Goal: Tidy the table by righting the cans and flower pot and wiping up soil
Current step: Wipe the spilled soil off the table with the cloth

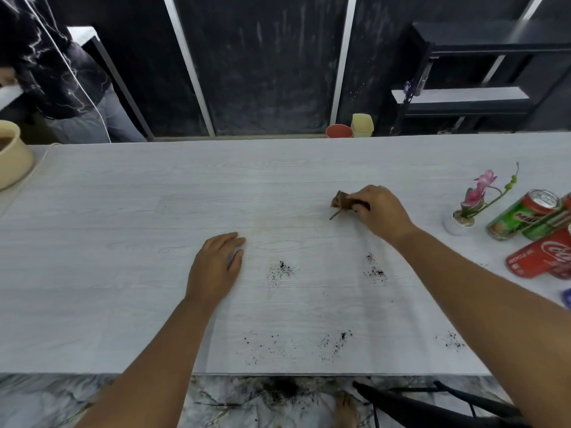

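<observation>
My right hand (378, 211) is closed on a small brown cloth (340, 200) pressed to the white table (123, 242), right of centre. My left hand (216, 267) lies flat on the tabletop, fingers apart, holding nothing. Dark soil lies in patches: one (282, 270) beside my left hand, one (375, 270) under my right forearm, and thinner scatters (333, 339) near the front edge. At the far right a small white flower pot (457, 222) with a pink flower stands upright. Next to it stand a green can (522, 214) and a red cola can (540, 257).
A beige round pot (12, 156) sits at the table's left end with a white cable beside it. A person in dark clothes stands beyond the far left corner. An orange pot (339, 130) and a yellow container (362, 125) stand behind the far edge. Soil lies on the floor below the front edge.
</observation>
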Available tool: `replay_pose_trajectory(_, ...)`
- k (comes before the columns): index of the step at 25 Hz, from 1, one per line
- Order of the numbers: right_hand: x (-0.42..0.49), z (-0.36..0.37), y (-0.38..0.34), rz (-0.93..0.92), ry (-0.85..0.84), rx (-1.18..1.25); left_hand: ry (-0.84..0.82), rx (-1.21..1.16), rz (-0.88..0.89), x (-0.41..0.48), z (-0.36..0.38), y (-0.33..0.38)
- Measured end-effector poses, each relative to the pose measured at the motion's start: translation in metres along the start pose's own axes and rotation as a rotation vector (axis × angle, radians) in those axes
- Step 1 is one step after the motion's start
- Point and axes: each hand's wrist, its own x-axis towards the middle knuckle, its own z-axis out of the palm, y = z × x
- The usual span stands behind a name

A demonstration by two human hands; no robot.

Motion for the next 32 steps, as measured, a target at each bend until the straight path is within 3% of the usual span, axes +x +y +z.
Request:
replay_pose_trajectory(2, 0.000, 0.008, 0.008, 0.015, -0.084, -0.057, 0.008, 0.010, -0.016, -0.006, 0.000, -0.002)
replay_pose_trajectory(8, -0.071, 0.028, -0.014, -0.067, 0.018, 0.010, 0.049, 0.045, 0.009, 0.000, 0.002, 0.000)
replay_pose_trajectory(12, -0.117, 0.035, -0.034, -0.066, -0.009, 0.090, 0.049, 0.049, -0.007, 0.000, 0.002, 0.002)
replay_pose_trajectory(17, -0.128, 0.022, -0.036, -0.008, -0.127, 0.248, 0.060, 0.037, -0.008, 0.001, 0.002, 0.003)
replay_pose_trajectory(23, -0.131, 0.027, -0.052, -0.032, -0.202, 0.119, 0.067, 0.029, -0.013, 0.000, 0.002, 0.002)
replay_pose_trajectory(26, -0.145, 0.022, -0.055, -0.017, -0.273, 0.260, 0.072, 0.027, -0.010, -0.001, 0.004, 0.001)
replay_pose_trajectory(29, -0.127, 0.001, -0.041, 0.099, -0.087, 0.405, 0.068, 0.035, -0.012, 0.000, 0.004, -0.001)
replay_pose_trajectory(32, -0.084, -0.018, -0.009, 0.157, 0.052, 0.264, 0.062, 0.039, -0.018, 0.000, 0.004, 0.000)
